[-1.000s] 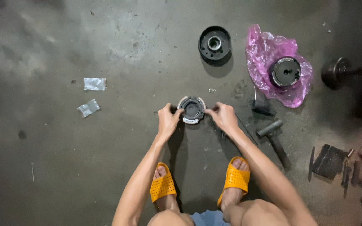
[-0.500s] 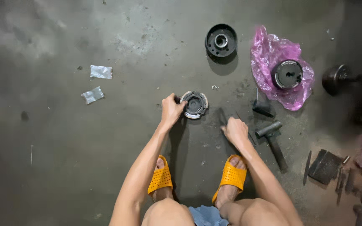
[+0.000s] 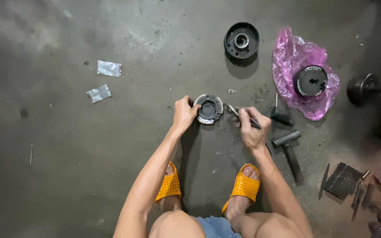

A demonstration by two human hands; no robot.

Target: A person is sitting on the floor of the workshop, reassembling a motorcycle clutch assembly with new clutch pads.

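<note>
A person squats over a stained concrete floor [image 3: 67,167] in orange slippers [image 3: 169,186], working on a round metal clutch part [image 3: 208,109] that lies flat on the floor just ahead of the feet. The left hand [image 3: 184,114] grips the part's left rim, fingers curled against its edge. The right hand [image 3: 253,128] is closed around a slim metal tool [image 3: 237,112], whose tip points at the part's right side; whether the tip touches it is too small to tell. The two hands sit apart, one on each side of the part. Farther up the floor lies a dark round drum [image 3: 241,41], and to its right a pink plastic bag [image 3: 296,57] carries another dark disc [image 3: 311,81]. A hammer [image 3: 288,147] lies near the right hand. Two small clear packets [image 3: 109,68] lie well off to the left.
</note>
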